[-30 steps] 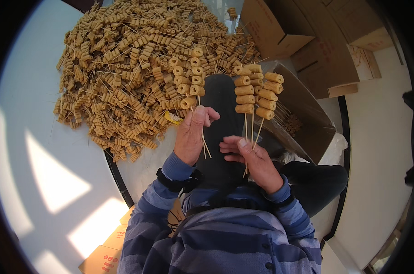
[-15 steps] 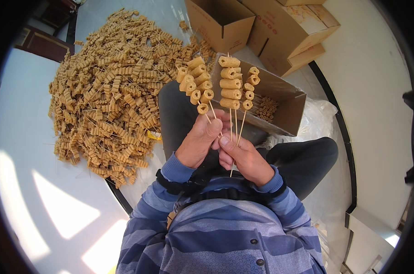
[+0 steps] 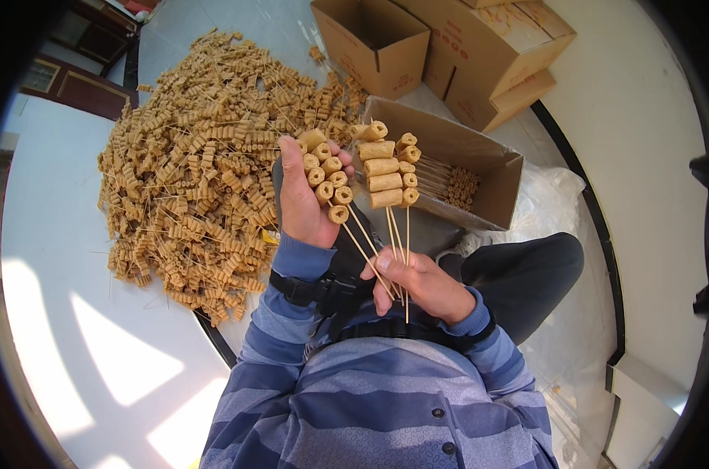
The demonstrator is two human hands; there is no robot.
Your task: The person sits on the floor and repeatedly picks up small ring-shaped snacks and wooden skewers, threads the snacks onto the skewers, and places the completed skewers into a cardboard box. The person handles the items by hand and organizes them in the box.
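Observation:
Fanned out over my lap are several skewers of tan, hollow rolled food pieces (image 3: 383,182) on thin wooden sticks. My right hand (image 3: 426,284) pinches the lower ends of the sticks between thumb and fingers. The left group of rolls (image 3: 324,191) rests against the palm of my left hand (image 3: 301,205), which curls round it from the left. That thumb points upward and the fingertips show behind the rolls. The skewers on the right stand apart from my left hand. Some of the fingers on both hands are hidden.
A large heap of similar skewers (image 3: 186,172) covers the floor at left. Beyond my lap, an open carton (image 3: 491,184) holds bundled skewers. Another open carton (image 3: 393,66) and stacked cardboard boxes (image 3: 487,59) stand farther back. Clear plastic sheeting (image 3: 554,199) lies at right.
My left hand has let go of the sticks and moved up and left to the rolls. The skewers have come lower, and my right hand now grips the stick ends alone.

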